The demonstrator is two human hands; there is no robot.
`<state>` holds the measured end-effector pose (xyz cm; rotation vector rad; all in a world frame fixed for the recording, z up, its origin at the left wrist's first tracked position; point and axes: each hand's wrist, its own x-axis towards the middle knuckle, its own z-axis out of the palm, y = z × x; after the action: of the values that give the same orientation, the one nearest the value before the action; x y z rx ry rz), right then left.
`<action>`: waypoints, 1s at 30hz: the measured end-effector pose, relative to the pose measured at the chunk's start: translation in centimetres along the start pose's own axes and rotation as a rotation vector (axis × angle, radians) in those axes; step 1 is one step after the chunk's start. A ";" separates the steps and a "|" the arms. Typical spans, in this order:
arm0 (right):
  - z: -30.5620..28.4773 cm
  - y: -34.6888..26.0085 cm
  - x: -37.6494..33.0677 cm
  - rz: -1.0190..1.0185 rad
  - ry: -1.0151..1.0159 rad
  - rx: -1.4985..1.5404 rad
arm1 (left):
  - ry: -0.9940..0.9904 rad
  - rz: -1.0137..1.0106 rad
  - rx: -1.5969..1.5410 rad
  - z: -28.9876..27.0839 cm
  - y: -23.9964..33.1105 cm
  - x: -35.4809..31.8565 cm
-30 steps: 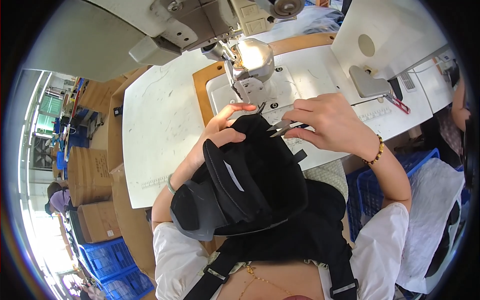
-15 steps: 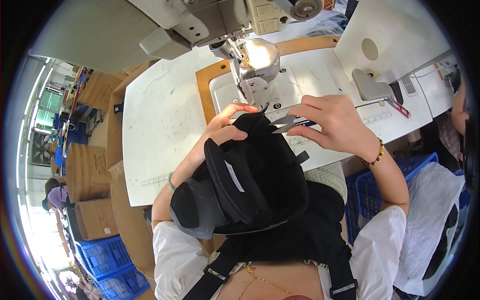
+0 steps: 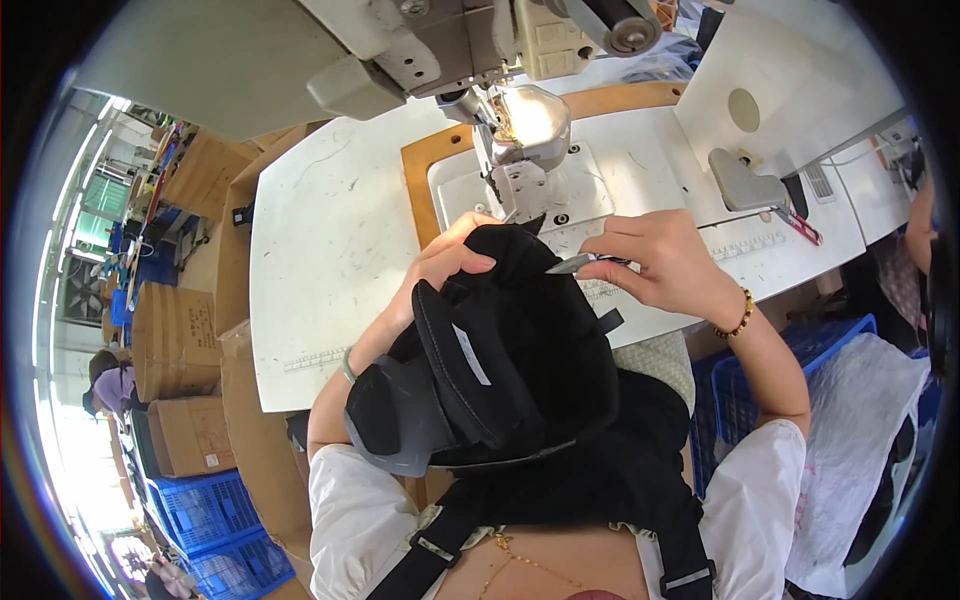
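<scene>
My left hand grips the top edge of a black fabric bag, thumb on the near side and fingers behind it. The bag sits against my front, its dark hollow facing up, with grey panels at its lower left and a white label on an inner flap. Pinched in my right hand is a pair of thread snips, blades nearly together and pointing left at the bag's upper edge. A small dark tip of material sticks out above that edge.
Just beyond the bag stands a sewing machine with its lamp lit, on a white table. A red-handled tool lies on the right. Cardboard boxes and blue crates are at left; another blue crate is at right.
The snips' blades have come together from being spread apart. My right hand has moved slightly down and right. My left hand keeps its hold on the bag.
</scene>
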<state>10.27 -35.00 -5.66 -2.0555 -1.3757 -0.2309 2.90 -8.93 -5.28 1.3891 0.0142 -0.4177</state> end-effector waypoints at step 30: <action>4.2 -0.8 3.2 -0.134 0.356 -0.124 | 0.058 0.032 -0.171 0.0 0.1 -0.7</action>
<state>10.12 -29.83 -7.12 -1.9039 -1.3010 -0.7197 2.28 -8.77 -5.04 1.2312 0.0740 -0.3416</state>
